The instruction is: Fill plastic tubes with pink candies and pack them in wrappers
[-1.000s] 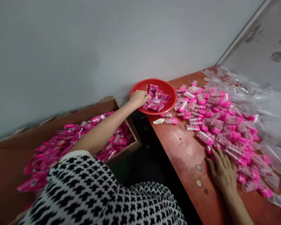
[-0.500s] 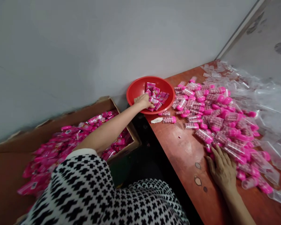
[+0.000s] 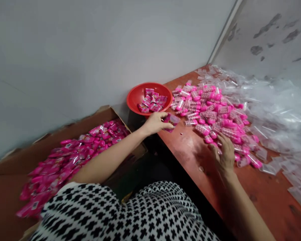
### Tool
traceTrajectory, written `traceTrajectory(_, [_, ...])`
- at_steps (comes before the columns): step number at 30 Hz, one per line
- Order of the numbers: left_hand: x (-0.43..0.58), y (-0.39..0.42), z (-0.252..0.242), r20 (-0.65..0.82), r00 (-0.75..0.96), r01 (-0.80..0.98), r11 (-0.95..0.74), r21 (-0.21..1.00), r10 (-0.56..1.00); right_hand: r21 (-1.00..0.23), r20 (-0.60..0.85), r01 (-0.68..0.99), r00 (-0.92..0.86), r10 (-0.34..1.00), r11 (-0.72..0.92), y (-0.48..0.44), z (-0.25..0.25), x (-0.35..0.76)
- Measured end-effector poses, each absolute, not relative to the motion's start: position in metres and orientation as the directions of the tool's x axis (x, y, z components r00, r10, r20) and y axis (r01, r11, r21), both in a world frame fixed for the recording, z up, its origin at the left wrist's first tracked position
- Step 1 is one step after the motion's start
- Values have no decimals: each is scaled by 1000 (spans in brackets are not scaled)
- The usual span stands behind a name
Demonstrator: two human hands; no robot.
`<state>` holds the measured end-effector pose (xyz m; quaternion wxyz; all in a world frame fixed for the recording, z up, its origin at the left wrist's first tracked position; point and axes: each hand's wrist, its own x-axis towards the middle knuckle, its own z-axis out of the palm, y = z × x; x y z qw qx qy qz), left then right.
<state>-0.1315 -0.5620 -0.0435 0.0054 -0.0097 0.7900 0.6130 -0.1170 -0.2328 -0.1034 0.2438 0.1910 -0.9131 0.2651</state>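
Note:
My left hand (image 3: 157,123) pinches a small pink printed packet (image 3: 171,122) between thumb and fingers, just off the front rim of the red bowl (image 3: 130,106). Several similar pink packets (image 3: 155,97) lie in that bowl. Over the near edge of the pile, my right hand (image 3: 225,152) has its thumb and fingers apart, close to the clear tubes with pink caps (image 3: 203,129). Small pale pink balls show inside the tubes. Whether the right fingertips touch a tube is hard to make out.
At the left stands an open cardboard box (image 3: 90,123) heaped with filled pink packages (image 3: 72,150). Clear plastic pieces (image 3: 278,110) cover the right and back of the reddish table (image 3: 185,150). A grey wall (image 3: 90,50) rises behind the bowl.
My left hand has come out of the red bowl with a pink packet and moved right, toward the table. My right hand has lifted from lying flat, and the view has shifted.

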Motion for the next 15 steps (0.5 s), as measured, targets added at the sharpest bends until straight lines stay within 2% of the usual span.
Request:
traceTrajectory(1, [-120,-544,-45,-46,-996,-28,239,971,72,-503,521,-471,-834,-180,725,-245,-88,-111])
traceTrajectory(3, [-103,-512,-50,-90,-978,-40,252,967,190,-660,455,-483,-867,-206,575,-269,-61,-101])
traceTrajectory(4, [-97,-499,-53,-101,-967,-41,249,968,233,-688,411,-489,-872,-266,537,-279,-50,-99])
traceTrajectory(6, [-90,-478,-57,-112,-942,-52,190,980,317,-652,335,-486,-873,-354,583,-291,-41,-99])
traceTrajectory(8, [-86,-464,-62,-108,-924,-80,90,993,367,-625,265,-444,-894,-360,642,-293,-43,-100])
traceTrajectory(10, [-82,-453,-68,-112,-925,-133,-33,991,363,-654,231,-373,-927,-295,658,-288,-51,-101])
traceTrajectory(13, [-73,-441,-79,-141,-954,-219,-294,930,266,-724,215,-281,-960,-180,630,-281,-63,-100])
traceTrajectory(15, [-68,-436,-87,-170,-964,-239,-391,889,203,-750,207,-250,-968,-141,613,-281,-69,-99])
